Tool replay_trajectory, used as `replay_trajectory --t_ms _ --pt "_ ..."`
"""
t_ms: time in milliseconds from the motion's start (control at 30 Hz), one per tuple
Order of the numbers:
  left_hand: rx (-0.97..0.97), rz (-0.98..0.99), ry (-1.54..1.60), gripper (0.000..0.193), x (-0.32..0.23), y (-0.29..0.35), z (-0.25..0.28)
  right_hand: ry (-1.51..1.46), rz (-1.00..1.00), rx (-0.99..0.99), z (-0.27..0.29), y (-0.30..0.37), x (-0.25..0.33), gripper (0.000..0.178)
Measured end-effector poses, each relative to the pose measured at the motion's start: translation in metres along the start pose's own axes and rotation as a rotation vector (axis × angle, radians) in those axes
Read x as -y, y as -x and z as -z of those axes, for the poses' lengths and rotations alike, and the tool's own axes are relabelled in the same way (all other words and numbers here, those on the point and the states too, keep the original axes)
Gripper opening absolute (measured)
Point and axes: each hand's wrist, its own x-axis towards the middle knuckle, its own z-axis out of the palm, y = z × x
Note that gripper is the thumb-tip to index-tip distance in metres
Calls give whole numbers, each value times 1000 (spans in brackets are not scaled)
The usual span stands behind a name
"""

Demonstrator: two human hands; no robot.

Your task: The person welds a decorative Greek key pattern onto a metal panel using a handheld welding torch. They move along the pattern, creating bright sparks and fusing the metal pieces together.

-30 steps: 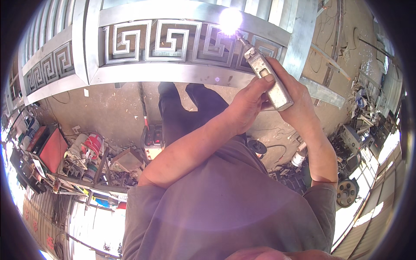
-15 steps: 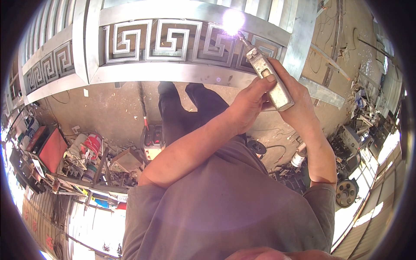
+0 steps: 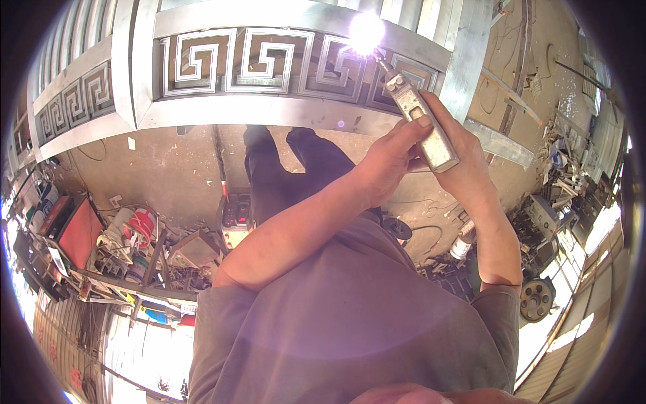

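A boxy, worn metal welding gun points up and to the left, its thin nozzle ending at a glaring white-violet spark. My left hand is closed on the near side of the body, its thumb lying on top by a small recess. Around the far right side wraps my right hand, also gripping the gun. The spark sits at the upper edge of a silvery panel with square spiral patterns, set in a metal frame. Glare hides the exact contact point.
On the floor at left lie a red panel, a red and white bucket and scrap. A machine with red sockets stands near my legs. At right are a wheel, a canister, cables and piled metal pieces.
The spark and the gun have shifted very slightly to the right along the frame's upper rail. Both hands keep the same grip.
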Motion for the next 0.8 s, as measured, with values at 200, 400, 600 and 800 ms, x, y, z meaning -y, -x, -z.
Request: replay_trajectory --t_ms 200,400,600,800 --pt "3 13 7 75 2 -2 1 -16 -31 35 4 2 2 74" --pt "-147 -4 -27 66 8 4 -6 -63 -55 47 5 8 6 73" --pt "-58 -3 14 63 6 -2 4 -75 -60 29 1 5 4 71" --pt "-64 6 24 64 7 -4 3 -53 -44 -7 -1 4 3 70"
